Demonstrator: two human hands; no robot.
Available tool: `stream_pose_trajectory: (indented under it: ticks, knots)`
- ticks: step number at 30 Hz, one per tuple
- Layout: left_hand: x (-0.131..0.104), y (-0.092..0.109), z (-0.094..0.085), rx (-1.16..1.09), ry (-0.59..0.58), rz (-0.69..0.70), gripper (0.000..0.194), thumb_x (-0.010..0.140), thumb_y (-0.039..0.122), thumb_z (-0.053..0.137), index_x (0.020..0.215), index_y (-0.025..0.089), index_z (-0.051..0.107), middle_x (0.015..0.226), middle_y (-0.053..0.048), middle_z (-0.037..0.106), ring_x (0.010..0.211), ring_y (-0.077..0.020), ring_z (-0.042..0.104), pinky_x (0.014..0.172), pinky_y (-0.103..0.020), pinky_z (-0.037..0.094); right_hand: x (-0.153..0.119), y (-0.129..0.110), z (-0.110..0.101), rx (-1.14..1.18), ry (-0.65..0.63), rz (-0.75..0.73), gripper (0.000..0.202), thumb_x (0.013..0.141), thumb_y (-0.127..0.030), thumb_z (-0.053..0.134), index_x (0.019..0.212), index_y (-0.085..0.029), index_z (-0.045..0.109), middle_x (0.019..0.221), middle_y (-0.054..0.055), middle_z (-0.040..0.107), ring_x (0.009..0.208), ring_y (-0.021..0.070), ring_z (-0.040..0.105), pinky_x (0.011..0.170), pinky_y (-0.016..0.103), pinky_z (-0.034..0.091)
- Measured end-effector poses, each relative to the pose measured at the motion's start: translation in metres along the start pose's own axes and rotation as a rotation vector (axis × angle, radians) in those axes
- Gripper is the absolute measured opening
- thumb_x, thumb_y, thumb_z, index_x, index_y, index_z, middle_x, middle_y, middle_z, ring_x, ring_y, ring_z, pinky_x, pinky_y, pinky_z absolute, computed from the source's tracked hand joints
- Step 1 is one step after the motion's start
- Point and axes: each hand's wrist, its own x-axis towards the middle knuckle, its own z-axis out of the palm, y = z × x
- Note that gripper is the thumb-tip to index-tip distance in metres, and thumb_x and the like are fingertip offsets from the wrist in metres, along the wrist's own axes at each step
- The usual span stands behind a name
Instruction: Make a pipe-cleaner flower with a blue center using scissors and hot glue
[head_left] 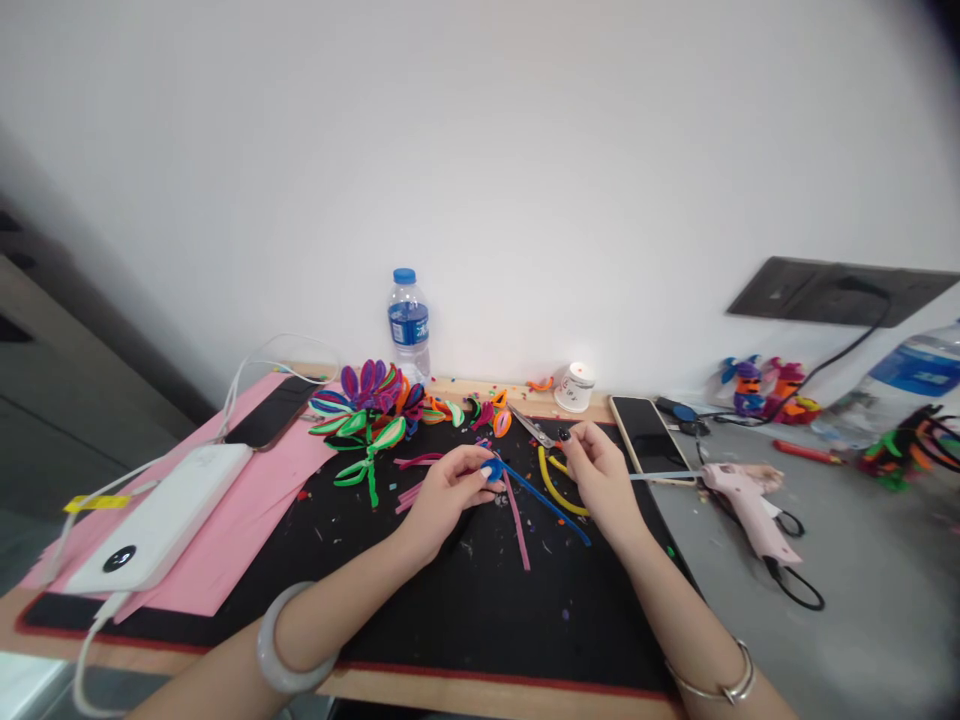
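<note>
Between the thumb and fingers of my left hand (459,490) is a coiled blue pipe cleaner (544,503), its straight tail stretching right and down over the black mat (480,620). My right hand (596,478) has thumb and fingertips together near the scissors (531,425); what they hold, if anything, is too small to make out. Yellow pipe cleaners (556,488) curve beside my right hand. A pink strip (517,525) lies below the blue tail. Left of my left hand stands a bunch of multicoloured pipe-cleaner petals and green leaves (369,462).
A water bottle (409,328) and a paper cup (574,388) stand by the wall. On the right are a phone (651,438), a pink glue gun (752,510) and small figures (786,388). Pink paper (217,560), a white power bank (161,515) and a dark phone (274,412) lie left.
</note>
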Motion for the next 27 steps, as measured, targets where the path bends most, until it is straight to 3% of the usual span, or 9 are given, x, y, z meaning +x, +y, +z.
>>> stream_pose_trajectory:
  ticks: [4,7,9,11,14,16,19,23,27]
  knots:
    - [0.000,0.000,0.000,0.004,0.005,-0.012,0.021,0.073,0.028,0.061,0.089,0.017,0.054,0.088,-0.004,0.061,0.076,-0.0135,0.062,0.071,-0.025,0.048,0.006,0.002,-0.007,-0.133,0.059,-0.087,0.004,0.078,-0.022,0.049,0.076,-0.018,0.050,0.064,-0.003,0.048,0.052,0.0095,0.044,0.049,0.021,0.035]
    - [0.000,0.000,0.000,0.007,0.009,-0.026,0.021,0.072,0.028,0.061,0.089,0.017,0.055,0.087,-0.003,0.062,0.075,-0.0135,0.062,0.071,-0.025,0.048,0.009,0.002,-0.012,-0.161,0.075,-0.156,0.020,0.078,-0.018,0.046,0.096,-0.019,0.054,0.092,0.005,0.057,0.070,0.0138,0.055,0.058,0.024,0.043]
    - [-0.001,0.000,0.000,0.009,0.010,-0.035,0.021,0.072,0.028,0.061,0.089,0.017,0.055,0.086,-0.003,0.062,0.075,-0.0135,0.063,0.071,-0.024,0.049,0.010,0.000,-0.016,-0.222,0.096,-0.214,0.015,0.078,-0.019,0.047,0.089,-0.019,0.057,0.105,0.007,0.055,0.082,0.0164,0.055,0.060,0.024,0.044]
    - [-0.001,0.000,0.000,0.012,0.013,-0.040,0.022,0.072,0.029,0.062,0.090,0.017,0.055,0.087,-0.004,0.062,0.076,-0.0138,0.063,0.071,-0.024,0.048,0.010,-0.003,-0.020,-0.296,0.121,-0.247,0.009,0.078,-0.022,0.049,0.072,-0.018,0.056,0.104,0.007,0.055,0.084,0.0177,0.054,0.058,0.025,0.044]
    - [0.000,0.000,0.000,0.011,0.017,-0.045,0.024,0.071,0.030,0.063,0.090,0.017,0.056,0.087,-0.004,0.063,0.077,-0.0143,0.063,0.072,-0.024,0.048,0.010,-0.006,-0.028,-0.352,0.162,-0.253,0.024,0.077,-0.025,0.052,0.056,-0.018,0.043,0.088,0.006,0.057,0.075,0.0168,0.054,0.058,0.026,0.043]
    - [0.000,0.000,0.000,0.012,0.021,-0.051,0.025,0.070,0.032,0.064,0.089,0.017,0.056,0.086,-0.004,0.063,0.076,-0.0142,0.063,0.071,-0.024,0.048,0.010,-0.006,-0.034,-0.386,0.199,-0.250,0.026,0.078,-0.026,0.050,0.055,-0.019,0.040,0.081,0.005,0.057,0.071,0.0160,0.053,0.057,0.026,0.042]
    - [0.001,0.000,0.000,0.023,0.026,-0.058,0.026,0.069,0.031,0.065,0.088,0.017,0.056,0.084,-0.003,0.062,0.074,-0.0135,0.063,0.070,-0.024,0.049,0.013,-0.001,-0.049,-0.504,0.271,-0.235,0.011,0.078,-0.026,0.048,0.071,-0.019,0.051,0.081,0.005,0.057,0.069,0.0161,0.053,0.057,0.026,0.042]
    - [0.001,-0.001,0.000,0.028,0.008,-0.050,0.022,0.071,0.029,0.062,0.088,0.018,0.053,0.085,-0.002,0.061,0.075,-0.0130,0.063,0.070,-0.024,0.049,0.016,0.014,-0.084,-0.859,0.335,-0.162,0.025,0.069,-0.024,0.050,0.093,-0.016,0.055,0.089,0.009,0.058,0.081,0.0230,0.053,0.071,0.034,0.040]
    - [0.001,-0.001,0.000,0.012,0.000,-0.039,0.020,0.073,0.028,0.061,0.087,0.019,0.051,0.085,-0.001,0.059,0.075,-0.0125,0.062,0.070,-0.025,0.049,0.007,0.027,-0.127,-1.143,0.428,0.202,0.047,0.064,-0.033,0.053,0.104,-0.010,0.052,0.094,0.021,0.056,0.097,0.0367,0.048,0.072,0.043,0.036]
